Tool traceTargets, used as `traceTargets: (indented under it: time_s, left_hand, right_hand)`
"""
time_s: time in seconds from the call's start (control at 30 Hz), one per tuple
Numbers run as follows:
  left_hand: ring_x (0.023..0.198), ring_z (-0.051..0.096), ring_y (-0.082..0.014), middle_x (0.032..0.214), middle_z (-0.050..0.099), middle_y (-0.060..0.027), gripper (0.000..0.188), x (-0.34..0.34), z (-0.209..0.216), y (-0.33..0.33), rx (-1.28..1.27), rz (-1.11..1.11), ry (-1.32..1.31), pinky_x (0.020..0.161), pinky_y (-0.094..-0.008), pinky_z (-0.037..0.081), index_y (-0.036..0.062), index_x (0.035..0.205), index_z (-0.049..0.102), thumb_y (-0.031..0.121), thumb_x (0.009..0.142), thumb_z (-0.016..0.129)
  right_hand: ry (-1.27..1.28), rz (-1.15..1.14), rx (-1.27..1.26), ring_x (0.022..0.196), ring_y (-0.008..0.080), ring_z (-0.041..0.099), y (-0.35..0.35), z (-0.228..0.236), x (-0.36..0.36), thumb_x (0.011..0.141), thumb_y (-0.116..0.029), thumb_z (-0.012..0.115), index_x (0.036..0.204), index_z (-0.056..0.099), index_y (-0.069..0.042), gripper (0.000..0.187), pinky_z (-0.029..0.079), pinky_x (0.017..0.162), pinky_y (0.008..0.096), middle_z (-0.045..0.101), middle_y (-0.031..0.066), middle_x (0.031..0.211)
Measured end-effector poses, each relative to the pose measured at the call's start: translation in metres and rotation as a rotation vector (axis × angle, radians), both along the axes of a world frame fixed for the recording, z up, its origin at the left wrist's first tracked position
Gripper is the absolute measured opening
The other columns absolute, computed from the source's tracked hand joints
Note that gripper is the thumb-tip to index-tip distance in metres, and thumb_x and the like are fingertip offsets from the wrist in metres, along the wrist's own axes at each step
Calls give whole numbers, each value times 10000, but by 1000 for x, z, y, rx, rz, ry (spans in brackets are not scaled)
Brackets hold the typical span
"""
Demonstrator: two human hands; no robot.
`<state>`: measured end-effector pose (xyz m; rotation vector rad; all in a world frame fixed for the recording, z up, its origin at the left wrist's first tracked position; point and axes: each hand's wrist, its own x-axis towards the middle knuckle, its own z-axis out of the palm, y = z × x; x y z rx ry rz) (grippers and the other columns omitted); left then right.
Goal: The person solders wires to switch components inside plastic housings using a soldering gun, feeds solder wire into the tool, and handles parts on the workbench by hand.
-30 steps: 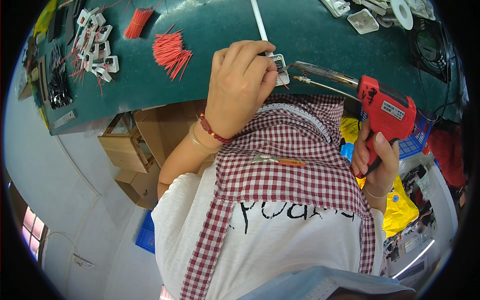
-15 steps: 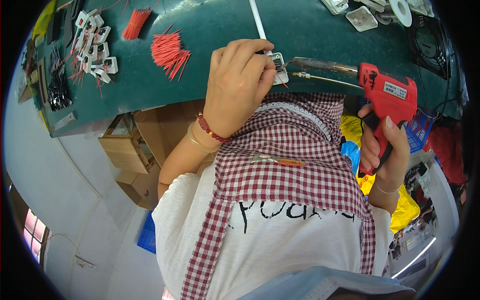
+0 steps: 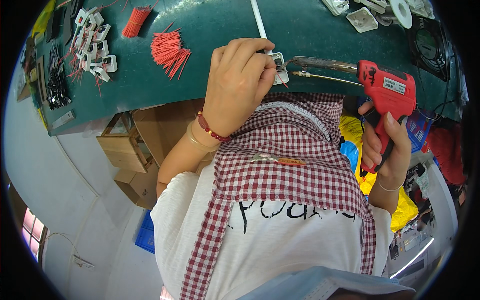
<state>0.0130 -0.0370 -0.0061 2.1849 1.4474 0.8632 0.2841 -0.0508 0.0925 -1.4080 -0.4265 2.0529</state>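
Observation:
My right hand (image 3: 384,140) grips the handle of a red soldering gun (image 3: 389,90). The gun's metal tip points left and reaches the open end of a small white plastic housing (image 3: 281,76) at the table's near edge. A long white stick (image 3: 258,21) runs from this housing toward the far side. My left hand (image 3: 242,75) is closed over the housing's left side, thumb and fingers pinching it near the tip. A short red wire (image 3: 283,81) sticks out of the housing. My fingers hide the inside of the housing in part.
On the green table (image 3: 215,20) lie a loose pile of red wires (image 3: 170,51), a banded red bundle (image 3: 136,22), wired white housings (image 3: 97,50) and black wires (image 3: 59,82). At the right are a black fan (image 3: 429,45), a solder spool (image 3: 401,13) and white covers (image 3: 362,20).
Almost nothing differs. Both hands, the housing and the soldering gun keep their places, with only a very slight shift of the gun and the whole view.

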Motion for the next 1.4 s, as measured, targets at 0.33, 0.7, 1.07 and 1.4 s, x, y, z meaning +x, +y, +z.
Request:
traceTargets:
  time_s: [0.33,0.7,1.07,1.4]
  left_hand:
    - [956,573,-216,1026,612,-29,140,3,1,1,6,6,-12,798,-357,402,66,804,566,51,719,677]
    - [947,575,-239,1056,629,-46,128,1,9,-1,-80,3,6,798,-346,407,57,825,581,22,735,665]
    - [960,575,-240,1067,626,-49,126,3,7,0,-59,3,16,807,-348,407,57,832,582,28,742,665]
    - [944,575,-237,1067,626,-44,117,1,10,0,-67,1,7,797,-345,407,55,825,581,25,744,660]
  right_hand:
    - [153,-104,-78,350,90,404,-3,-5,14,987,-297,398,1157,467,99,436,408,347,236,440,38,552]
    - [150,-341,73,376,79,370,-11,-25,38,992,-281,389,1181,454,75,408,369,363,235,408,15,566]
    - [-233,-235,270,381,84,399,-19,-24,18,931,-233,492,1126,512,68,359,382,370,230,442,29,553]
    - [-279,-119,406,376,84,403,-32,-17,11,928,-275,510,1151,458,85,427,392,378,226,419,19,541]
